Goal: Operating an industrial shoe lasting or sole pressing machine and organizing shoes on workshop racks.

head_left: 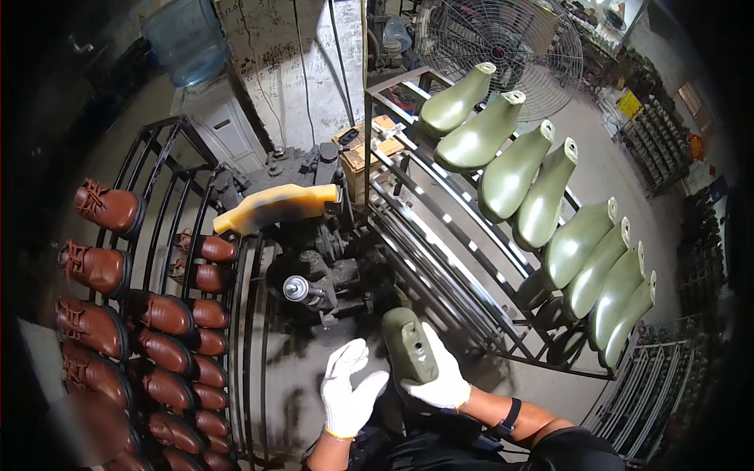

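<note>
My right hand, in a white knitted glove, grips a dark olive-green shoe last near my body, its flat top with a hole turned up toward me. To the left of the last, my left hand, gloved the same way, is empty with thumb and fingers apart. Beyond both hands stands a dark, greasy machine with a yellow curved cover. A shiny round metal peg juts up from its front. The lower part of the held last is hidden behind my right hand.
At right, a metal rack carries several glossy green lasts. On my left, another rack holds rows of brown leather shoes. A large fan, cardboard boxes and a water bottle stand farther back.
</note>
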Available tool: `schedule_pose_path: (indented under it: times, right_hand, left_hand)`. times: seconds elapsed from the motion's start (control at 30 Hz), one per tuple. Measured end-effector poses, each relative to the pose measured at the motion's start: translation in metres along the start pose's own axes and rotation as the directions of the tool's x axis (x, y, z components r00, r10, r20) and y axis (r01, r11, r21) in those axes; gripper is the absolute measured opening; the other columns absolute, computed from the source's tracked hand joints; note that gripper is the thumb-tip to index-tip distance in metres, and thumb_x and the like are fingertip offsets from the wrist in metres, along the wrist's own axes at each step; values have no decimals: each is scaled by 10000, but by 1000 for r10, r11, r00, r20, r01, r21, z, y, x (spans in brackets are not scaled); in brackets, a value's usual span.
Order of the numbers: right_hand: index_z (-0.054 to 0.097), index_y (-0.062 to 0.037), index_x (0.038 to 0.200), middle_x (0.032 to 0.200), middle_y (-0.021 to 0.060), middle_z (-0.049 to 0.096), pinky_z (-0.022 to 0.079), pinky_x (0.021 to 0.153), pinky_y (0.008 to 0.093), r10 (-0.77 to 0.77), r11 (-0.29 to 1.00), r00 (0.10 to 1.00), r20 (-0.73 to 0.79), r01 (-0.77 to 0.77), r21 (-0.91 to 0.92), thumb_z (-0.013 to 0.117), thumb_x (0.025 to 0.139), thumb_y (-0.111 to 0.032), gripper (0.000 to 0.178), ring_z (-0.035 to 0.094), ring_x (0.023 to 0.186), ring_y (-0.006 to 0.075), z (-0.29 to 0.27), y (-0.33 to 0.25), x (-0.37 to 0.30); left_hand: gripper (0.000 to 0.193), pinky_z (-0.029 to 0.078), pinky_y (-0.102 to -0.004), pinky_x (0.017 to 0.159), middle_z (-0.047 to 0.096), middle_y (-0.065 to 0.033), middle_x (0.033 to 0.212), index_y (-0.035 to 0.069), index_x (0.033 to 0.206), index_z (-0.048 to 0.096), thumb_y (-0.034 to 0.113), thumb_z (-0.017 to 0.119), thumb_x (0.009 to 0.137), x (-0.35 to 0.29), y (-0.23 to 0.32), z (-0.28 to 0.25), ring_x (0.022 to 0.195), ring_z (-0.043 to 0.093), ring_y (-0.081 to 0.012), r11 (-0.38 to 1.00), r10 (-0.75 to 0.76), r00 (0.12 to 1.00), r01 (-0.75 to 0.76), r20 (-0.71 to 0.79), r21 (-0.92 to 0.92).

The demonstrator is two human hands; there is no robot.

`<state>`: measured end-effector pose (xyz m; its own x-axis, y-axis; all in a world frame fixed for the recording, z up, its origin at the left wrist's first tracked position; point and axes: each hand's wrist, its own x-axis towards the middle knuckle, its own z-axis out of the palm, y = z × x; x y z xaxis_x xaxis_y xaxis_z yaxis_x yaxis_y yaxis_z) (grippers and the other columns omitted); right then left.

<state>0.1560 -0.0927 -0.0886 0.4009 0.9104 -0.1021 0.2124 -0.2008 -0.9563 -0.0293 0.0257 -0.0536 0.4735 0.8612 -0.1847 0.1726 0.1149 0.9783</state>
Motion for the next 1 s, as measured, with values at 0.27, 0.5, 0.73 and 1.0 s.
schedule_pose_path:
  times: [0.27,0.5,0.73,1.0]
  right_hand:
    - [539,91,1441,1239,243,697,568,996,431,-425,861,904,-51,386,-332,899,756,-256,848,705,1099,427,8,-33,5]
    - [615,85,1359,1209,248,718,578,987,464,-561,778,822,-93,486,-399,904,774,-277,747,726,1067,434,-4,-29,11]
    - [536,107,1424,1247,298,675,570,973,495,-601,722,799,-23,531,-444,906,744,-262,857,700,1086,489,-8,-29,18]
    - [552,78,1427,1257,274,684,568,984,493,-582,730,812,33,540,-420,924,746,-303,865,699,1116,476,-15,-14,16]
  left_hand:
    - [543,568,-429,1031,647,-189,1383,51,1306,723,106,904,796,7,40,5,1219,673,-352,898,374,924,-383,82,214]
    - [486,531,-397,1071,656,-152,1355,11,1244,739,23,900,785,7,45,12,1242,645,-287,932,332,941,-338,70,129]
    - [519,558,-377,1028,661,-172,1296,-60,1251,697,19,912,785,2,35,16,1201,662,-259,969,55,998,-54,-3,-243]
    - [390,586,-331,853,731,-126,1085,-65,1249,709,-9,785,870,7,48,12,951,714,-198,994,104,994,-104,-14,34]
